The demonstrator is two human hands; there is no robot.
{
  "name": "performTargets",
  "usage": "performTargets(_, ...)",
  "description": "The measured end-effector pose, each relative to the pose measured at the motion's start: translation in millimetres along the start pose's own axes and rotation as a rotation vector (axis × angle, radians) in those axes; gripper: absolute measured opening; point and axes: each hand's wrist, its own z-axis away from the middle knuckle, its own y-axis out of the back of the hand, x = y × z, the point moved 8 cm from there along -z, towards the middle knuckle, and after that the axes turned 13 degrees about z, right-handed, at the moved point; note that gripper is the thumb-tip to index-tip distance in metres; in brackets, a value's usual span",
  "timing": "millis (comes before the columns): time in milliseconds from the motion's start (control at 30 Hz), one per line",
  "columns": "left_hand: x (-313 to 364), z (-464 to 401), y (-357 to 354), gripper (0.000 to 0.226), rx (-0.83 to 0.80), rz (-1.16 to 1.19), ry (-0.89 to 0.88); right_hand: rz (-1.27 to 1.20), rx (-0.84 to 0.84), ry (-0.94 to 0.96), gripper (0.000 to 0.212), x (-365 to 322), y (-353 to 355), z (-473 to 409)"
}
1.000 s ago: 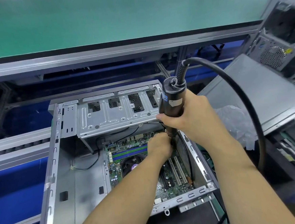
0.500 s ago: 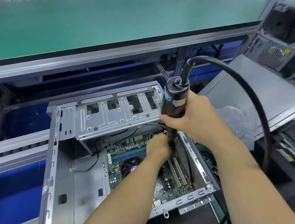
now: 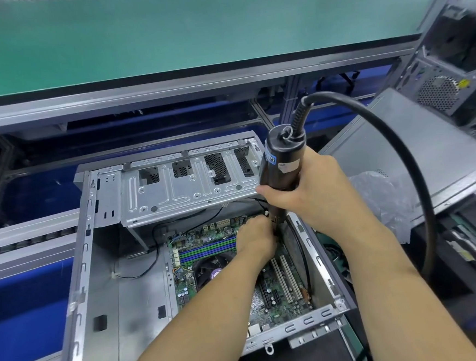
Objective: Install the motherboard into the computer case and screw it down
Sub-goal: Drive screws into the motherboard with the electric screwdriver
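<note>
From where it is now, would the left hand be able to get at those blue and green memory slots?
Probably yes. The left hand rests inside the open computer case, right beside the memory slots on the motherboard. Nothing covers them; the drive cage sits farther back, and the right hand holds the electric screwdriver off to the side.

Counts, head view. Hands: 2, i.e. left hand (image 3: 254,240) and right hand (image 3: 307,192). Electric screwdriver (image 3: 281,162): 1, w/ 1 black cable (image 3: 399,150). Open computer case (image 3: 104,304): 1, holding 1 motherboard (image 3: 216,244). On the board: 1 round cooler fan (image 3: 209,269); white expansion slots (image 3: 286,279): 2; memory slots (image 3: 208,249), blue and green: approx. 4, exact no. unclear where the left hand covers them. Drive cage (image 3: 180,190): 1, w/ 4 cut-out openings along its top. Second PC tower (image 3: 448,78) at far right: 1. Grey side panel (image 3: 428,151): 1. Clear plastic bag (image 3: 386,197): 1. Green-topped bench (image 3: 191,33): 1.
</note>
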Motion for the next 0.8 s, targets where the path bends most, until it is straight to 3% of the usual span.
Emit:
performTargets(233,9.6,11.5,19.0,0.017,-0.106,0.05,-0.006,-0.01,0.011,0.001,0.033,2.8,1.8,-0.8)
performTargets(367,7.1,20.0,50.7,0.021,-0.172,-0.053,-0.072,0.007,0.002,0.002,0.034,3.4,1.3,-1.7)
performTargets(500,-15.6,33.8,79.5,0.024,-0.077,-0.166,-0.12,0.003,0.007,0.019,0.034,2.8,1.5,-0.2)
performTargets(800,-41.1,36.1,82.7,0.021,0.007,-0.053,-0.056,-0.022,-0.007,0.019,0.033,2.6,-1.6,-1.0)
